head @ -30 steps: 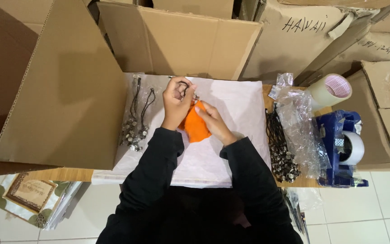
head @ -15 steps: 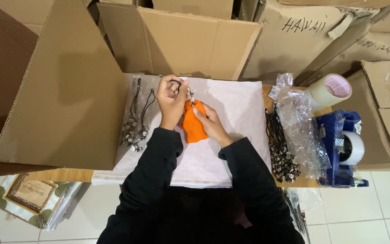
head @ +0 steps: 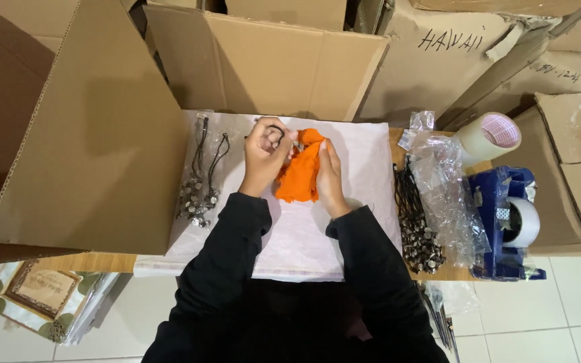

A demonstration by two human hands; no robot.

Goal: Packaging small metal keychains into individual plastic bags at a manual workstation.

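Matt orange cloth (head: 299, 176) on smooth white paper (head: 371, 181); glossy plastic bag (head: 446, 195).

wooden table (head: 398, 138), white paper sheet (head: 364, 175), tape dispenser (head: 506, 222)

Both hands (head: 297, 165) hold an orange cloth (head: 299, 176) and black cord (head: 276, 130) over white paper (head: 364, 195).

An orange cloth pouch (head: 299, 176), soft and crumpled, lies lengthwise on the white paper sheet (head: 364, 202) at the middle of the bench, its upper end gathered between the left hand (head: 263, 156) and the right hand (head: 329, 176). A thin black cord loop (head: 276, 129) (part of it hidden by the fingers) arches above the left hand, just beside the pouch's top.
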